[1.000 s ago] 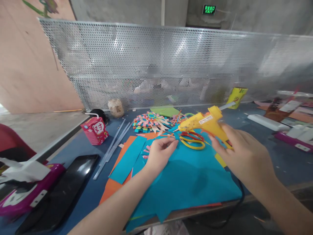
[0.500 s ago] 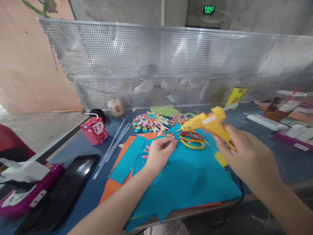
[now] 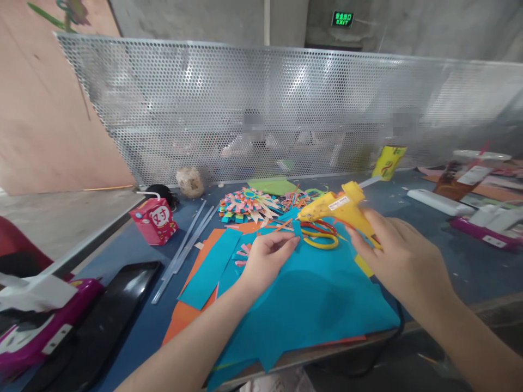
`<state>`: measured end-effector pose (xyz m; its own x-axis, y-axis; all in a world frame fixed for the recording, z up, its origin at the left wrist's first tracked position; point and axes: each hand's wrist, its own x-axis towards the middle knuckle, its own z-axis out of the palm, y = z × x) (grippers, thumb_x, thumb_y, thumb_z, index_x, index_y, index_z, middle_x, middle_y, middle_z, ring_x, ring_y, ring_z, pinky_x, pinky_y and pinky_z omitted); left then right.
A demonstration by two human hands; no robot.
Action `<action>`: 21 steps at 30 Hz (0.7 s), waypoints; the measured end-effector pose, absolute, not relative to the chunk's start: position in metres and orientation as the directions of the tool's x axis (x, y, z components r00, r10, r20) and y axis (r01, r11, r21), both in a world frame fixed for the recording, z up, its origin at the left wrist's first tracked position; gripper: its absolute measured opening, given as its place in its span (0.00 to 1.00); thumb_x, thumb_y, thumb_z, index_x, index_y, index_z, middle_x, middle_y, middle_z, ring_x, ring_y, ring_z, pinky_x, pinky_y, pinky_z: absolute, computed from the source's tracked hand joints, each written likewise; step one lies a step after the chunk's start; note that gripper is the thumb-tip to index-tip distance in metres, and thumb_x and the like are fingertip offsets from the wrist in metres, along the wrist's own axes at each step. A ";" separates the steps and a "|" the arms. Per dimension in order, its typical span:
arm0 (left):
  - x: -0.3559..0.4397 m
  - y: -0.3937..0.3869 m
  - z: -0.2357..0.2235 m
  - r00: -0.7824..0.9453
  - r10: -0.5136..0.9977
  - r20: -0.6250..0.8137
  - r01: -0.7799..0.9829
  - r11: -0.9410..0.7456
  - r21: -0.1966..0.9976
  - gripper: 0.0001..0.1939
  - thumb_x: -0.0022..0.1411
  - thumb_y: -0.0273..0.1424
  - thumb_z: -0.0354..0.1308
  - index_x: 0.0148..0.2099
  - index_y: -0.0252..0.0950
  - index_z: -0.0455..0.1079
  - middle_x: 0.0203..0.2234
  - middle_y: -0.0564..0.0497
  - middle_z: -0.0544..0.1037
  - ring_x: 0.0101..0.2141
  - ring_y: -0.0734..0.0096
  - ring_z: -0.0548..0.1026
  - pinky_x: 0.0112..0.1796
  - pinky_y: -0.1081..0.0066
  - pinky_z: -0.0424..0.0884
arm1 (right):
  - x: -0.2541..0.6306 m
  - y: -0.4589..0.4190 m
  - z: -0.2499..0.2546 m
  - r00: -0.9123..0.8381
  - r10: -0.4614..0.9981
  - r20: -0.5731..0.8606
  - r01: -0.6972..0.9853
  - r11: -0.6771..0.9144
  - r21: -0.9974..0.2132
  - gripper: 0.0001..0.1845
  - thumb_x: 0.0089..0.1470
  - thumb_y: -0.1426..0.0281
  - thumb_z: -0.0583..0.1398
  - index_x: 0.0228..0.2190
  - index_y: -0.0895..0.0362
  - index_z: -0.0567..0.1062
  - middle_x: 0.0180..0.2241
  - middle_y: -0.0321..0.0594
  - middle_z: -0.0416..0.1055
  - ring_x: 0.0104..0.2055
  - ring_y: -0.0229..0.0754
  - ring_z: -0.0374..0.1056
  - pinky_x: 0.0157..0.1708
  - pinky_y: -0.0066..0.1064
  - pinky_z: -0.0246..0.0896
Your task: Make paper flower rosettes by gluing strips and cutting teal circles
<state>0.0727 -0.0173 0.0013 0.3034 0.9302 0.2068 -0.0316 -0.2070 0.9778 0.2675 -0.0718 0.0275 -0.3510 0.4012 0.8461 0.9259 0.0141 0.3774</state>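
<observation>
My right hand [image 3: 394,250] is closed around the handle of a yellow hot glue gun [image 3: 335,209], its nozzle pointing left. Pinched between the fingers of my left hand [image 3: 272,253] is a small blue paper strip [image 3: 297,227], close by the nozzle tip. Whether the tip touches the strip I cannot tell. Scissors with yellow and red handles [image 3: 321,242] lie just under the gun. Below both hands is a large blue sheet [image 3: 310,299]. A fringed pink piece [image 3: 242,253] shows beside my left hand, partly hidden by it.
Fringed paper flowers [image 3: 249,202] lie behind my hands. To the left are clear glue sticks [image 3: 183,250], a red drink carton [image 3: 154,220], a black phone [image 3: 110,310] and a purple power strip [image 3: 69,310]. A perforated metal screen [image 3: 245,103] borders the table's back.
The view has shifted slightly. The glue gun has moved a little left and down, its nozzle now nearer the blue strip. Both hands keep their hold.
</observation>
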 end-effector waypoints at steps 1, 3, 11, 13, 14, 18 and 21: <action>0.073 -0.018 0.002 0.329 0.922 0.203 -0.037 -0.202 0.979 0.15 0.49 0.41 0.58 0.27 0.32 0.72 0.14 0.57 0.62 0.18 0.81 0.57 0.20 0.76 0.52 | 0.268 -0.071 0.027 -0.351 0.405 0.844 0.925 0.007 0.381 0.15 0.53 0.68 0.56 0.40 0.66 0.69 0.23 0.42 0.70 0.26 0.42 0.67 0.24 0.29 0.59; 0.073 -0.020 0.002 0.368 0.910 0.193 -0.041 -0.192 0.981 0.15 0.49 0.41 0.58 0.26 0.32 0.71 0.14 0.57 0.62 0.18 0.81 0.57 0.20 0.76 0.52 | 0.272 -0.066 0.024 -0.317 0.426 0.847 0.937 0.000 0.350 0.16 0.54 0.67 0.55 0.40 0.66 0.69 0.25 0.44 0.71 0.28 0.43 0.68 0.25 0.29 0.60; 0.074 -0.023 0.003 0.425 0.887 0.178 -0.022 -0.186 0.982 0.16 0.49 0.42 0.58 0.29 0.32 0.68 0.16 0.57 0.64 0.19 0.80 0.59 0.22 0.76 0.55 | 0.339 -0.011 0.001 0.341 0.858 0.385 0.893 -0.168 -0.417 0.21 0.46 0.52 0.54 0.20 0.57 0.72 0.18 0.44 0.69 0.25 0.49 0.68 0.23 0.34 0.57; 0.073 -0.023 0.003 0.432 0.884 0.177 -0.007 -0.193 0.981 0.16 0.50 0.42 0.57 0.29 0.33 0.67 0.17 0.57 0.65 0.20 0.80 0.60 0.22 0.76 0.56 | 0.355 0.000 -0.006 0.382 0.854 0.353 0.872 -0.207 -0.444 0.23 0.46 0.53 0.53 0.12 0.56 0.66 0.15 0.47 0.67 0.24 0.53 0.67 0.24 0.39 0.58; 0.073 -0.023 0.002 0.436 0.883 0.174 0.003 -0.194 0.981 0.16 0.50 0.42 0.57 0.29 0.33 0.67 0.17 0.57 0.65 0.20 0.80 0.60 0.22 0.76 0.56 | 0.360 0.003 -0.008 0.406 0.843 0.354 0.861 -0.223 -0.457 0.23 0.46 0.54 0.53 0.10 0.55 0.64 0.14 0.49 0.66 0.26 0.56 0.68 0.26 0.42 0.58; 0.074 -0.024 0.002 0.451 0.877 0.166 0.030 -0.201 0.979 0.14 0.51 0.41 0.56 0.29 0.32 0.67 0.17 0.57 0.65 0.19 0.80 0.60 0.22 0.77 0.56 | 0.363 0.000 0.000 0.427 0.818 0.386 0.820 -0.170 -0.547 0.26 0.51 0.53 0.46 0.18 0.58 0.70 0.28 0.59 0.72 0.41 0.62 0.67 0.39 0.49 0.59; 0.075 -0.024 0.002 0.442 0.880 0.173 0.022 -0.203 0.979 0.14 0.51 0.40 0.56 0.29 0.32 0.67 0.16 0.57 0.64 0.19 0.81 0.60 0.22 0.77 0.56 | 0.349 -0.016 0.020 0.284 0.915 0.288 0.672 0.025 -0.740 0.31 0.55 0.53 0.37 0.36 0.56 0.72 0.41 0.50 0.72 0.44 0.50 0.69 0.41 0.41 0.64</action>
<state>0.0751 -0.0239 0.0022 0.4416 0.8804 0.1727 0.0224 -0.2033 0.9789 0.3486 -0.0156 0.0202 0.2840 0.9145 0.2882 0.6720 0.0246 -0.7402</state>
